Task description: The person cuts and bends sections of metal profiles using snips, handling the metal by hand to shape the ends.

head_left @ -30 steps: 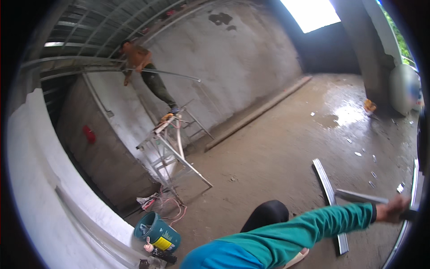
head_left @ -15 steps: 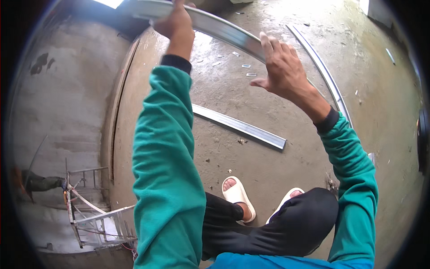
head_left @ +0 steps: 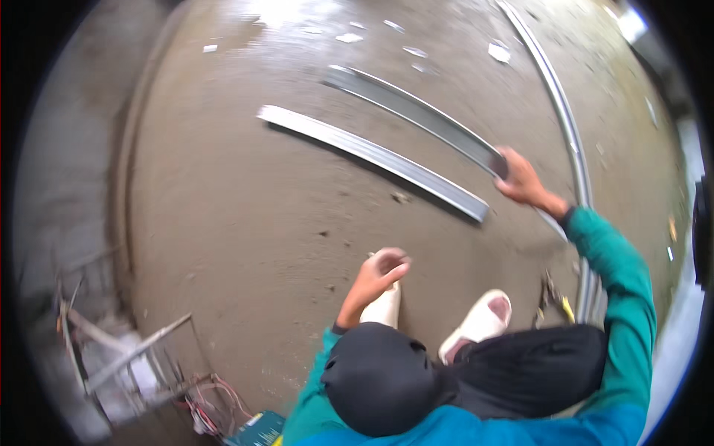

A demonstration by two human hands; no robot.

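Note:
My right hand (head_left: 520,178) is closed around the near end of a grey metal channel (head_left: 424,115), which slants away to the far left. Its open trough shows. Just nearer, a second metal channel (head_left: 379,160) lies on the floor almost parallel to it. My left hand (head_left: 381,279) is above my left sandal, slightly blurred. Its fingers are loosely curled with a gap to the thumb, and nothing shows in them.
Long metal strips (head_left: 558,97) run along the floor at the right. A hand tool with a yellow handle (head_left: 567,308) lies beside my right knee. Metal scaffolding (head_left: 137,353), wires (head_left: 223,394) and a green case (head_left: 256,431) are at the lower left. Scraps (head_left: 499,51) lie farther off.
The channel, earlier raised near both hands, has come down, with my right hand now on its near end. My left hand has left it and drawn back toward my knee. The view has shifted.

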